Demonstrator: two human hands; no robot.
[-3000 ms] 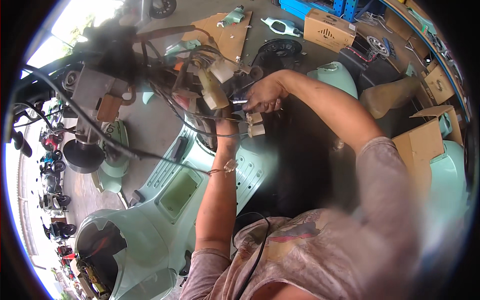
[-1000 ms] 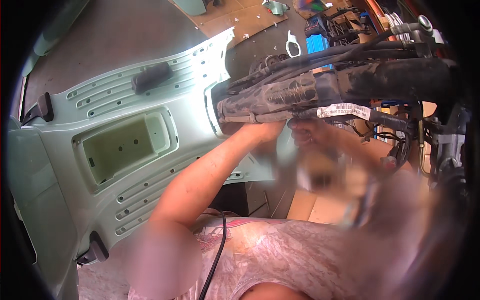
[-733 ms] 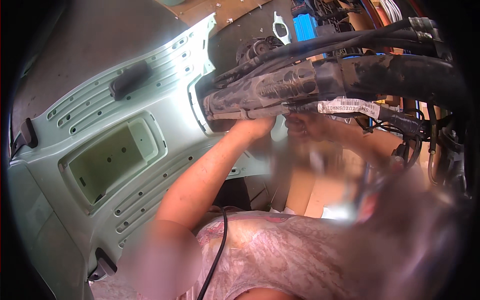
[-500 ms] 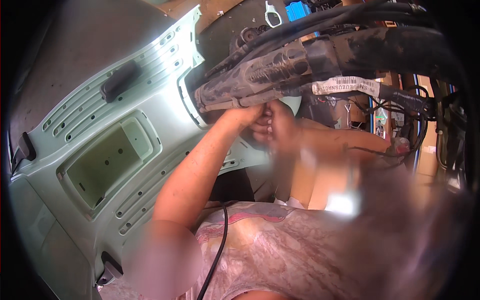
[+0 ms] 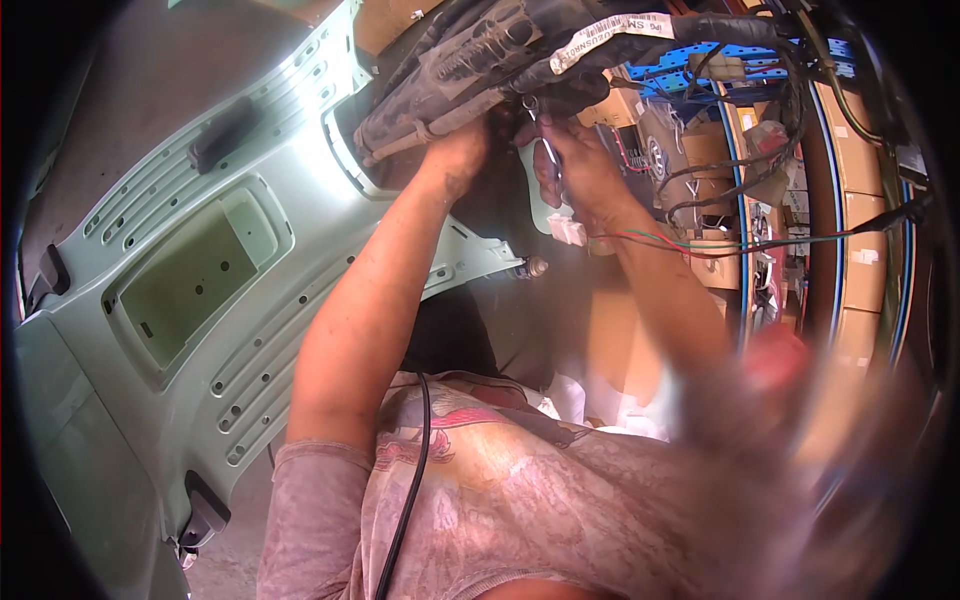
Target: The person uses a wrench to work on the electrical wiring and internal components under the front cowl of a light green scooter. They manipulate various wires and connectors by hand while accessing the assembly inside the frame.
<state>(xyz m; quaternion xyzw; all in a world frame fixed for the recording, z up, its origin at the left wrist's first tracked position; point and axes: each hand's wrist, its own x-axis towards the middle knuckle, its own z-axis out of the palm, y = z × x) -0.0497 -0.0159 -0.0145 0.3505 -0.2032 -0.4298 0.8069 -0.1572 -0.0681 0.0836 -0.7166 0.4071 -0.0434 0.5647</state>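
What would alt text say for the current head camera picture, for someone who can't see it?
A person's right hand grips a silver ring-ended wrench beside a dirty black tube; the left hand is close by, its fingers hidden. A mint-green scooter floorboard panel spreads across the left, while a white connector on thin wires and shelved cardboard boxes show to the right.

Gloss is being shown by the smooth pale-green plastic panel (image 5: 318, 222) and slim silver metal wrench (image 5: 553, 160), roughness by the thick matt black tube (image 5: 450, 84).

Veh. wkshp, mint body pnl (image 5: 310, 225), spanner (image 5: 552, 157), cardbd boxes (image 5: 862, 225)
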